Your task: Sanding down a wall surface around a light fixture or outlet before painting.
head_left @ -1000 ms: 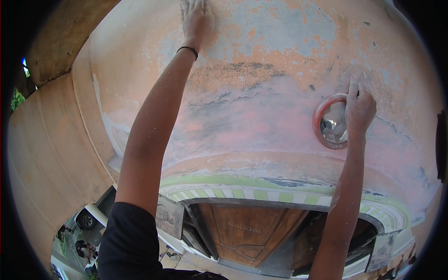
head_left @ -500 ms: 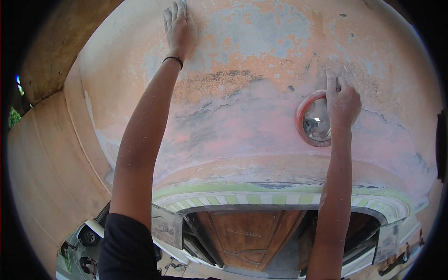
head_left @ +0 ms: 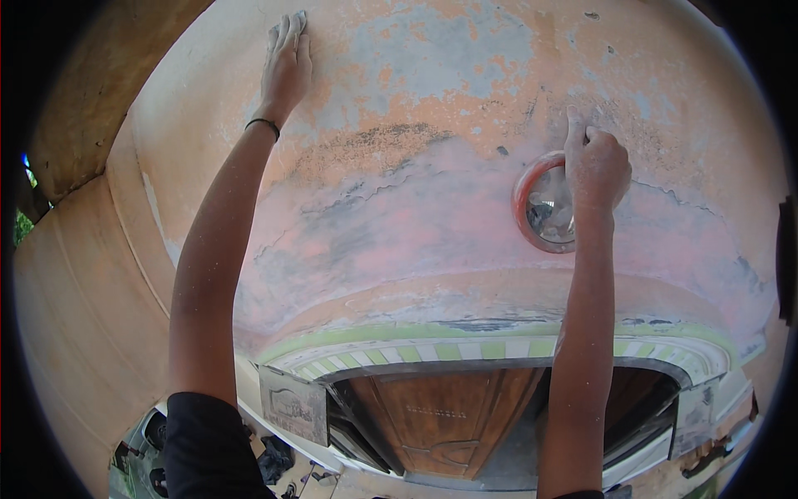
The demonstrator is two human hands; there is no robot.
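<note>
Well to the left of the round red-rimmed pane [head_left: 550, 208], a ribbed tan wall [head_left: 83, 316] slants away. Nearer to the pane, though below it and to the left, comes a black sleeve [head_left: 212, 453]; its forearm runs up to a wrist with a dark band [head_left: 264, 124]. The left hand [head_left: 287, 71], above and left of the pane, lies against the peeling plaster wall [head_left: 399, 208], fingers close together and pointing up. A small grey scrap [head_left: 302, 16] shows at the fingertips, too little of it to tell its long axis or whether they grip it.

Up and to the left of the pane spreads a bare grey patch [head_left: 440, 50]; below and left stands a brown wooden door [head_left: 445, 420], under a curved green-and-white trim [head_left: 449, 351].

The pane itself sits in the wall, glass facing the viewer; its visible outline is taller than wide, long axis near upright, its right part hidden. Over that side is the right hand [head_left: 603, 170], one finger pointing up, the others curled; whether they clasp the rim, I cannot tell.
</note>
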